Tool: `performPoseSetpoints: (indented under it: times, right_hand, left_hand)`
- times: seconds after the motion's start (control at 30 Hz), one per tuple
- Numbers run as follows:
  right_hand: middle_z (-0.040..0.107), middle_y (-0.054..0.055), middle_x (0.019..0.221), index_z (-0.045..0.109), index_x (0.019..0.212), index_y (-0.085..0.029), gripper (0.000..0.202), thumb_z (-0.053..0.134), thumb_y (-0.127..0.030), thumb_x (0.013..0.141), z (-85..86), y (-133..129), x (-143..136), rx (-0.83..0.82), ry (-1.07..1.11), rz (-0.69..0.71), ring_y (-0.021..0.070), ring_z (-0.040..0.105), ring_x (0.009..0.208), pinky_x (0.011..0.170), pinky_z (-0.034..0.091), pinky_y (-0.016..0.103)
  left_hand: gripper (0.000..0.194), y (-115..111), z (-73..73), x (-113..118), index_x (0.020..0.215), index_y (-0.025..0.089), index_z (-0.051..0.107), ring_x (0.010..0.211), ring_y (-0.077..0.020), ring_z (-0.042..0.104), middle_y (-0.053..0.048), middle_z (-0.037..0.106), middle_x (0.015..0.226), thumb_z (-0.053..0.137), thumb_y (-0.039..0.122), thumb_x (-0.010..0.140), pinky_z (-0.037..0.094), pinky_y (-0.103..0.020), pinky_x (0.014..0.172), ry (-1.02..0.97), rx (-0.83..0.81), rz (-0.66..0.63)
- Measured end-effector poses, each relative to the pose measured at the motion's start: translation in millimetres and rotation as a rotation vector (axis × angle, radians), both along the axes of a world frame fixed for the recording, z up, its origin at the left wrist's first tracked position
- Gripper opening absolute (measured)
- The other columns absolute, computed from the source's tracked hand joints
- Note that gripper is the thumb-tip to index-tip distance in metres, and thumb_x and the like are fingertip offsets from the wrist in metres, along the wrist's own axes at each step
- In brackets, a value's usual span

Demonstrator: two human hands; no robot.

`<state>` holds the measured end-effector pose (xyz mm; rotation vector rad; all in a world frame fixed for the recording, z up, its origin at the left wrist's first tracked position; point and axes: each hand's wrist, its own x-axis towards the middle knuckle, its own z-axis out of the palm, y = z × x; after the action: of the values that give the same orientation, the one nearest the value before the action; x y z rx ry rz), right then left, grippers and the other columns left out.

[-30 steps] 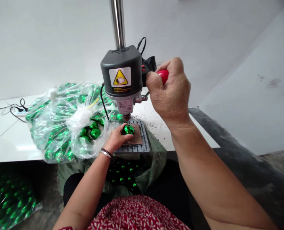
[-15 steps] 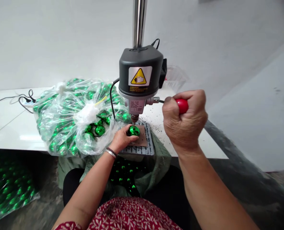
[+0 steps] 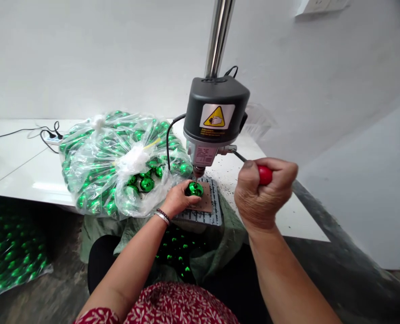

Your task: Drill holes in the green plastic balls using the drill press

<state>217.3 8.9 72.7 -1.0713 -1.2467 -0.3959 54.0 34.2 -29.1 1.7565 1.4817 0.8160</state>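
Left hand point(image 3: 177, 201) pinches green ball point(image 3: 194, 189) on brown pad point(image 3: 206, 203) under drill bit point(image 3: 197, 173). Right hand point(image 3: 264, 191) fists around red lever knob point(image 3: 265, 175), pulled low. Best to press slow, hold ball centred and firm, fingers off the bit.
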Motion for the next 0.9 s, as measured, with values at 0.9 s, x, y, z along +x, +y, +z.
performPoseSetpoints:
  times: [0.9]
  right_hand:
    - [0.045,-0.005,0.063,0.046,0.074,-0.016,0.014,0.059,-0.019,0.080,86.6,36,-1,-0.436,0.160,0.019,0.0053,0.036,0.059,0.063,0.033,0.023]
  left_hand:
    - [0.064,-74,49.3,-63,0.122,0.022,0.065,0.076,-0.0199,0.063,-0.007,0.072,0.102,0.081,0.033,0.061,0.051,-0.031,0.072,0.078,-0.088,-0.156]
